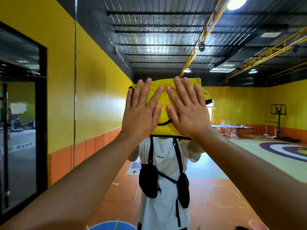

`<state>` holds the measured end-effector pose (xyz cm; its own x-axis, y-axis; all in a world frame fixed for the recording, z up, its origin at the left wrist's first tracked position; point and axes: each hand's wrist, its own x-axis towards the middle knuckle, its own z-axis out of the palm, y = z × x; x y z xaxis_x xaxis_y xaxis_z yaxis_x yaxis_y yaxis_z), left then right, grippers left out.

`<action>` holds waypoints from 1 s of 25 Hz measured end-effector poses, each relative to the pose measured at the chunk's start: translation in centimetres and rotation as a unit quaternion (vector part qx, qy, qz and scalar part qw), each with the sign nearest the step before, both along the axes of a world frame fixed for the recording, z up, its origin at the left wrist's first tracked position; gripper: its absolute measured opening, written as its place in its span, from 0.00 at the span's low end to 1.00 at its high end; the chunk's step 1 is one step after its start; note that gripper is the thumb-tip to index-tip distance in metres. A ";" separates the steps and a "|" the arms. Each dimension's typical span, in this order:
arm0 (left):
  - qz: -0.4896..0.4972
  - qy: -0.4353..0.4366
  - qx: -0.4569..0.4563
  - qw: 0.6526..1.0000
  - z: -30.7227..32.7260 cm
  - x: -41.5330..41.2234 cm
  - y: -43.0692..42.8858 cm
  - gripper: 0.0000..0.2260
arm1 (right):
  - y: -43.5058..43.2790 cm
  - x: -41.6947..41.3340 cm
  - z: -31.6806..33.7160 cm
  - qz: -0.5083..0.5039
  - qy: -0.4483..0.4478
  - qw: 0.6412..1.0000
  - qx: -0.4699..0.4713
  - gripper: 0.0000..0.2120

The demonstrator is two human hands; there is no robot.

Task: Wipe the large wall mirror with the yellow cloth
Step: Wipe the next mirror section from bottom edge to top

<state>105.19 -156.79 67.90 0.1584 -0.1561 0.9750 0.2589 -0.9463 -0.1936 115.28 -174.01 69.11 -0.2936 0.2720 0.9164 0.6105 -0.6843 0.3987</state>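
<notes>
I am facing the mirror [235, 103] straight ahead, pressing the cloth [164, 117] flat on it over my reflected head, long side running across, with my left hand [141, 113] and right hand [189, 113] spread side by side, equally near.

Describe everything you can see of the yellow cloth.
The cloth is bright yellow, fluffy like terry, edged in black, with a curved black line across its lower part. It lies spread flat against the mirror, roughly rectangular, covering the reflected head. The left hand and right hand press on it side by side, fingers straight and spread. Its top edge, upper right corner and bottom edge show.
</notes>
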 end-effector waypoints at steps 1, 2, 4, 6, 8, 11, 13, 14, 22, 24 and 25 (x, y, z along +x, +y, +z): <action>0.001 0.003 -0.002 1.000 -0.9 0.0 -0.1 0.24 | -0.2 -0.1 -0.9 -0.003 0.004 1.000 -0.004 0.27; 0.002 0.007 -0.003 1.000 -1.8 -0.1 -0.2 0.24 | -0.2 -0.1 -1.9 -0.005 0.007 1.000 -0.006 0.27; 0.001 0.014 -0.002 1.000 -3.5 -0.2 -0.3 0.24 | -0.2 -0.3 -3.7 -0.006 0.012 1.000 -0.005 0.27; 0.002 0.023 -0.003 1.000 -4.9 -0.3 -0.3 0.23 | -0.2 -0.4 -5.2 -0.006 0.016 1.000 0.000 0.27; 0.004 0.029 -0.006 1.000 -6.2 -0.4 -0.4 0.23 | -0.3 -0.5 -6.4 -0.006 0.016 1.000 -0.001 0.27; 0.007 0.036 -0.007 0.999 -8.4 -0.7 -0.6 0.24 | -0.5 -0.7 -8.5 -0.005 0.024 1.000 -0.006 0.27; 0.005 0.041 -0.007 0.999 -10.1 -0.8 -0.7 0.24 | -0.6 -0.8 -10.2 -0.002 0.032 0.999 -0.014 0.27; 0.002 0.043 -0.009 0.999 -10.9 -0.9 -0.8 0.24 | -0.6 -0.8 -11.1 0.000 0.035 0.999 -0.018 0.27; -0.022 0.040 -0.017 0.999 -17.1 -1.2 -1.3 0.23 | -0.5 -1.1 -18.1 0.004 0.056 0.998 -0.016 0.27; -0.029 0.045 -0.019 0.998 -18.6 -1.3 -1.3 0.23 | -0.6 -1.2 -20.0 -0.003 0.060 0.998 -0.023 0.27; -0.029 0.051 -0.019 0.998 -19.5 -1.3 -1.3 0.23 | -0.8 -1.2 -21.0 -0.007 0.059 0.998 -0.027 0.27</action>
